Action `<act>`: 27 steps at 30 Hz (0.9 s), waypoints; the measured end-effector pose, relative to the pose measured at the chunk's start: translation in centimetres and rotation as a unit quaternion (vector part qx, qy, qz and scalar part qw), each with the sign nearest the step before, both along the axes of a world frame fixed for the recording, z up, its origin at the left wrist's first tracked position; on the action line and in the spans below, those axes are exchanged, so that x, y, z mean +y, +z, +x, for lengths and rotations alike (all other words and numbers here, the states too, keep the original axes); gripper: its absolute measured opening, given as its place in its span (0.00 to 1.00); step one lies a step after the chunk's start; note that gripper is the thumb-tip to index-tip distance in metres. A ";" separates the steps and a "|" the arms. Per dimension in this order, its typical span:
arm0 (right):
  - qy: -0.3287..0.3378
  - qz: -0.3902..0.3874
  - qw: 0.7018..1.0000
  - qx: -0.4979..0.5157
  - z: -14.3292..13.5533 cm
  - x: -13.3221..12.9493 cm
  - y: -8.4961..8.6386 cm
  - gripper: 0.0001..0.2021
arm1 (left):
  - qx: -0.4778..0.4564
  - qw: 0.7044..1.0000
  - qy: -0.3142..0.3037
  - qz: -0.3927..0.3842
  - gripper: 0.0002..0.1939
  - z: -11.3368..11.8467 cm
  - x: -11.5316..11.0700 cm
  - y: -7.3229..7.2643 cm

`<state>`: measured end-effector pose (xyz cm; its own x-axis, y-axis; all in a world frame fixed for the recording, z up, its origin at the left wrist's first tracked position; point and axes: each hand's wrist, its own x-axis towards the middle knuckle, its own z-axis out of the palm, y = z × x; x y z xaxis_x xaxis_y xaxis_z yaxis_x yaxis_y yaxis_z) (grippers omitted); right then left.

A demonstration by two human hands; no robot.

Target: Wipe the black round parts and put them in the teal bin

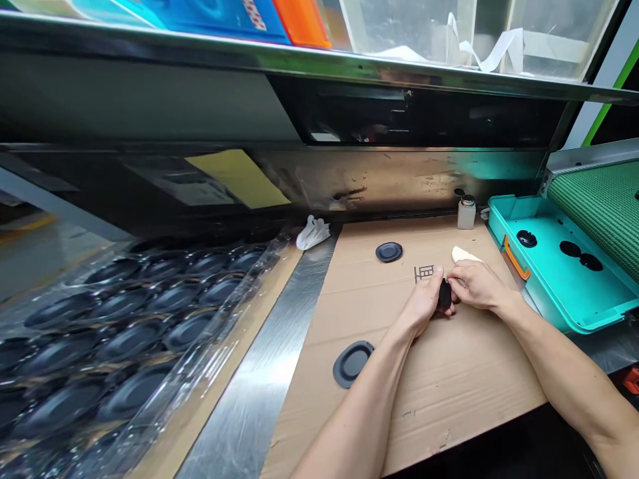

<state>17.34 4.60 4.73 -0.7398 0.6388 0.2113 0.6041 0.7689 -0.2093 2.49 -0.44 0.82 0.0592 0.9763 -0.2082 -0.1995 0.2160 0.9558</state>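
Black part, small and rounded, is pinched between both hands above the cardboard sheet. The left hand has its fingers closed on the left side of it; the right hand grasps it from the right with thumb and fingertips, the fingers bent. It lies directly between the two grips, partly hidden by fingers, and appears tilted on edge. Both forearms reach forward and converge, the left slanting to the right, the right slanting to the left, with the hands nearly touching.

Beside the left forearm, a grey oval piece lies flat on the sheet, its edge partly covered by the arm. Just beyond the right hand is a cream-coloured pad. Farther off, a dark round piece rests on the sheet, and a small bottle stands upright near its far edge. To the right, a teal bin holds three black discs. To the left, beyond a metal strip, clear plastic trays hold rows of dark oval pieces.
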 end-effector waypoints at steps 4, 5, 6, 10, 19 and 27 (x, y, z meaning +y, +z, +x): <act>-0.018 -0.005 1.000 -0.014 0.0 -0.2 0.1 0.10 | 0.005 1.000 -0.008 0.004 0.34 -0.1 0.0 -0.1; -0.018 -0.004 1.000 -0.015 0.0 -0.2 0.1 0.10 | 0.006 1.000 -0.006 0.003 0.34 -0.1 0.0 0.0; -0.016 -0.002 1.000 -0.016 0.0 -0.2 0.1 0.10 | 0.005 1.000 -0.003 0.002 0.33 -0.1 0.0 0.0; -0.001 0.022 1.000 -0.008 -0.1 -0.1 -0.1 0.11 | -0.013 1.000 0.000 -0.001 0.30 0.0 0.0 0.1; -0.010 0.011 0.999 -0.032 -0.3 -0.2 -0.1 0.09 | -0.009 1.000 -0.001 0.014 0.26 -0.1 -0.1 -0.2; -0.019 0.018 0.999 -0.042 -0.4 -0.5 0.2 0.09 | -0.017 1.000 -0.003 0.013 0.26 -0.1 0.1 -0.4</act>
<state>16.89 4.06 4.92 -0.7311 0.6599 0.1731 0.6475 0.7511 -0.1289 2.36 -0.35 0.41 0.0713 0.9809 -0.1811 -0.2311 0.1929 0.9536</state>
